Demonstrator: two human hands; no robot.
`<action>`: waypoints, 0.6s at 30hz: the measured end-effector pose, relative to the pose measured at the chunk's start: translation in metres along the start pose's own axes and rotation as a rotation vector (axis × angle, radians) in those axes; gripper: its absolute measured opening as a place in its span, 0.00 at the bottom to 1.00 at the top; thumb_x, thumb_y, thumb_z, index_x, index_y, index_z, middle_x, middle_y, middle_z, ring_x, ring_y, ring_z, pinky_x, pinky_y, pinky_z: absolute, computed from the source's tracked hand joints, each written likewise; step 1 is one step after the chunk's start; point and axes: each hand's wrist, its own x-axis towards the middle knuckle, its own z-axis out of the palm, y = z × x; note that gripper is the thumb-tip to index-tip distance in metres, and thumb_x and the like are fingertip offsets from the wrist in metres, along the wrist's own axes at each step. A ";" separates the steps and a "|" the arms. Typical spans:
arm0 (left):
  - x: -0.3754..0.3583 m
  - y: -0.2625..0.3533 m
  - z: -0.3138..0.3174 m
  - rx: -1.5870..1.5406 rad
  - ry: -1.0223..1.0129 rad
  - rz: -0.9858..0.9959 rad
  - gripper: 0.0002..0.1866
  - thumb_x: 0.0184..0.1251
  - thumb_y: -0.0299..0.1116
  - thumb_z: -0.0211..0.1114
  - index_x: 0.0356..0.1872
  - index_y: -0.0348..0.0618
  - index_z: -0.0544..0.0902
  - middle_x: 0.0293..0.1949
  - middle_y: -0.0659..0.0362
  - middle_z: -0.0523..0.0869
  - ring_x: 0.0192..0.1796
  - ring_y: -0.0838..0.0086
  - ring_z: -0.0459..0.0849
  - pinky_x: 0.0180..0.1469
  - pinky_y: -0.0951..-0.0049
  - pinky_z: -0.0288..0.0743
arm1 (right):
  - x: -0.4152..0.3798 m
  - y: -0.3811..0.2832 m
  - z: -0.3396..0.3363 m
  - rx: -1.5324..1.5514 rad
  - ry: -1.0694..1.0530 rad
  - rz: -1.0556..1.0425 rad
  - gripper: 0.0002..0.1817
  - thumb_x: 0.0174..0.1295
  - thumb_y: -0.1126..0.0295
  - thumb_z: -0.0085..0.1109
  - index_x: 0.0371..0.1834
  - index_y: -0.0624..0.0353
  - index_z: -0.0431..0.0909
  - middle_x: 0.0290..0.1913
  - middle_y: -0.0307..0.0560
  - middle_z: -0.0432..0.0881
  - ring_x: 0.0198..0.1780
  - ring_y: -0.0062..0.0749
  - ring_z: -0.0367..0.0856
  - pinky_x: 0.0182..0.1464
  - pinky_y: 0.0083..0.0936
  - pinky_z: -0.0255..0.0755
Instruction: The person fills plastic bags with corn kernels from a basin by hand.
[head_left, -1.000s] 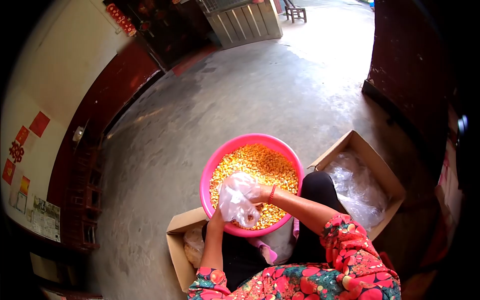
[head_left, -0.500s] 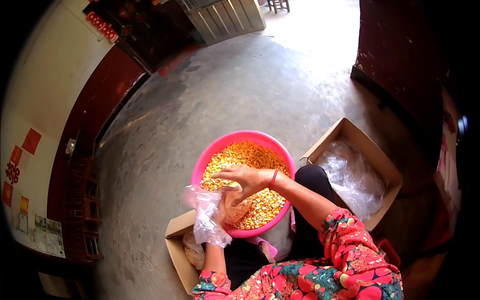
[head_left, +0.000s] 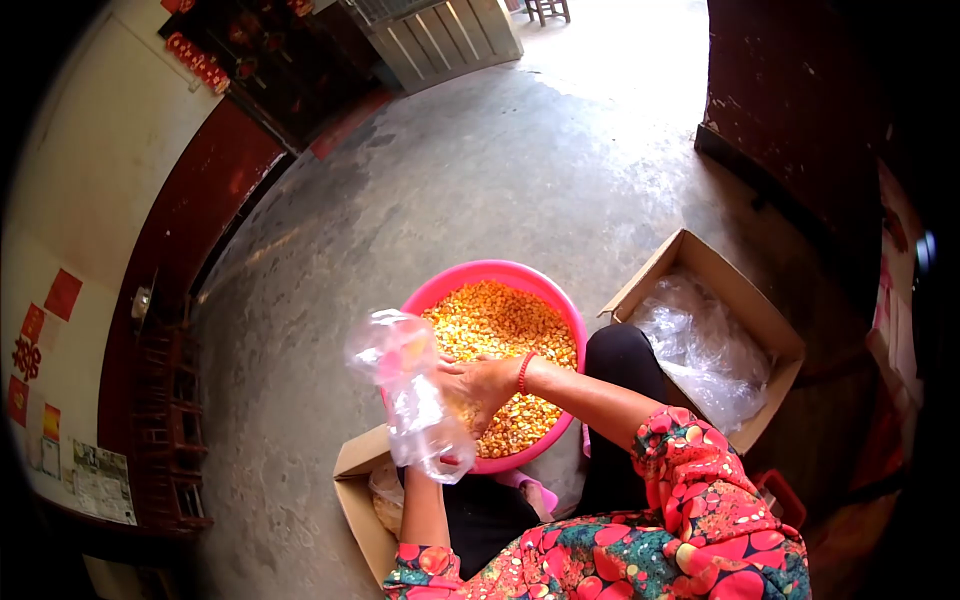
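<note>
A clear plastic bag (head_left: 405,375) hangs over the left rim of a pink basin (head_left: 572,315) filled with yellow corn kernels (head_left: 505,315). My left hand (head_left: 452,462) is wrapped in the loose plastic and closed on it; most of its fingers are hidden. Reaching in from the right, my right hand (head_left: 490,385) has a red bracelet at the wrist. Its fingers are bent against the side of the bag, above the kernels, and the fingertips are partly covered by plastic.
An open cardboard box (head_left: 765,285) at the right holds crumpled clear plastic bags (head_left: 695,345). Another cardboard box (head_left: 360,500) stands near my left forearm, with filled bags (head_left: 388,498) inside. Wooden stools (head_left: 175,420) line the left wall. Bare concrete floor (head_left: 300,330) surrounds the basin.
The bag has swung up and to the left and now spreads wider beyond my left hand. My right hand has moved down and closed in on the bag.
</note>
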 end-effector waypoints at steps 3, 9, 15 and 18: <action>0.017 0.006 0.011 0.132 -0.139 0.068 0.20 0.56 0.32 0.63 0.50 0.37 0.73 0.43 0.57 0.79 0.46 0.72 0.77 0.48 0.69 0.72 | 0.001 0.004 0.009 -0.116 0.118 -0.113 0.42 0.48 0.49 0.65 0.65 0.52 0.59 0.63 0.51 0.63 0.63 0.40 0.64 0.62 0.47 0.58; 0.048 0.031 0.034 0.653 -0.181 0.267 0.19 0.48 0.37 0.63 0.42 0.41 0.78 0.41 0.51 0.80 0.48 0.53 0.75 0.62 0.49 0.53 | -0.012 0.003 0.016 0.097 0.480 -0.217 0.28 0.54 0.56 0.60 0.56 0.54 0.65 0.54 0.48 0.69 0.53 0.35 0.69 0.54 0.38 0.64; 0.035 0.022 0.013 0.435 -0.097 0.139 0.26 0.46 0.29 0.66 0.50 0.33 0.72 0.46 0.45 0.77 0.48 0.55 0.77 0.54 0.62 0.68 | -0.003 -0.005 0.008 0.645 0.601 -0.277 0.15 0.60 0.63 0.55 0.47 0.56 0.71 0.44 0.44 0.75 0.44 0.30 0.74 0.46 0.29 0.71; 0.023 0.037 0.008 0.291 -0.052 -0.025 0.41 0.50 0.25 0.67 0.64 0.33 0.53 0.48 0.50 0.78 0.49 0.67 0.77 0.52 0.71 0.71 | 0.015 -0.004 0.010 1.314 0.627 -0.339 0.09 0.63 0.67 0.52 0.43 0.57 0.74 0.40 0.43 0.78 0.39 0.27 0.77 0.42 0.25 0.74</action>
